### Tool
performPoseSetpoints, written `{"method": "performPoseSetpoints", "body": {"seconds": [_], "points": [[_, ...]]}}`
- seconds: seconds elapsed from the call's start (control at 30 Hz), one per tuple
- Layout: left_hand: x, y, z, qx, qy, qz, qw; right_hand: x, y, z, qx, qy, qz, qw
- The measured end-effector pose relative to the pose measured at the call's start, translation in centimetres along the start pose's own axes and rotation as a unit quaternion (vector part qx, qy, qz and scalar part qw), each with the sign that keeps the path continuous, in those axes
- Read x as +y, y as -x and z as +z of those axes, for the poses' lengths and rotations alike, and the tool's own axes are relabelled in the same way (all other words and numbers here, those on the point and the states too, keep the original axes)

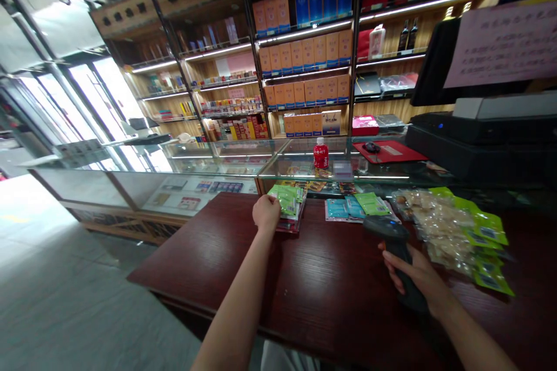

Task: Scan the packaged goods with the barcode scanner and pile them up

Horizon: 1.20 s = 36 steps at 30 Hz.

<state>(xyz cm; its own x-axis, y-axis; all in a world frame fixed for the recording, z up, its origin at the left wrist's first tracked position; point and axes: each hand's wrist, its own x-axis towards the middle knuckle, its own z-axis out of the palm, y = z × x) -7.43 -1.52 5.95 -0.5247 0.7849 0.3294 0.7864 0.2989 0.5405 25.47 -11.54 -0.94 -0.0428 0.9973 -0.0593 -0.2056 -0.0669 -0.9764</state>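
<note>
My left hand is closed, its fingers pinching the near-left edge of a green snack packet. That packet lies on top of a pile of flat packets at the far edge of the brown table. In my right hand is a black barcode scanner, held by its handle with the head pointing left. Just beyond the scanner lies a second pile, with blue packets and a green packet on top. Clear bags with green labels are heaped right of the scanner.
Beyond the brown table runs a glass display counter. A red bottle and a mouse on a red mat stand on it. Register equipment fills the right side. Shelves with orange boxes line the wall.
</note>
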Motion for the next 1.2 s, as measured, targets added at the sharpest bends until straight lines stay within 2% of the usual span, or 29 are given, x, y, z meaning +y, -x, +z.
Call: {"method": "performPoseSetpoints", "body": {"seconds": [0.13, 0.23, 0.3, 0.37, 0.47, 0.53, 0.9, 1.07, 1.2], "points": [[0.0, 0.1, 0.3, 0.030, -0.091, -0.006, 0.995, -0.1, 0.0, 0.0, 0.005, 0.004, 0.000, 1.000], [-0.5, 0.5, 0.6, 0.052, -0.096, -0.004, 0.994, 0.0, -0.1, 0.0, 0.009, 0.001, 0.000, 1.000], [-0.9, 0.9, 0.9, 0.071, -0.085, 0.046, 0.993, 0.2, -0.2, 0.0, 0.010, 0.000, -0.002, 1.000], [-1.5, 1.5, 1.3, 0.073, -0.075, 0.135, 0.985, 0.3, -0.2, 0.0, 0.008, 0.002, -0.002, 1.000], [-2.2, 2.3, 2.1, 0.040, -0.077, 0.250, 0.964, 0.3, -0.2, -0.1, 0.007, 0.009, 0.003, 1.000], [-2.7, 2.7, 2.6, 0.023, -0.087, 0.282, 0.955, 0.2, -0.2, -0.1, 0.008, 0.012, 0.009, 1.000], [-3.0, 2.5, 3.2, 0.026, -0.104, 0.253, 0.961, 0.3, -0.3, -0.1, 0.010, 0.011, 0.013, 1.000], [-2.5, 2.8, 3.0, 0.017, -0.101, 0.297, 0.949, 0.5, -0.3, -0.3, 0.009, 0.006, 0.016, 1.000], [-1.7, 3.5, 2.6, 0.035, -0.105, 0.298, 0.948, 0.5, -0.3, -0.3, 0.000, 0.003, 0.012, 1.000]]}}
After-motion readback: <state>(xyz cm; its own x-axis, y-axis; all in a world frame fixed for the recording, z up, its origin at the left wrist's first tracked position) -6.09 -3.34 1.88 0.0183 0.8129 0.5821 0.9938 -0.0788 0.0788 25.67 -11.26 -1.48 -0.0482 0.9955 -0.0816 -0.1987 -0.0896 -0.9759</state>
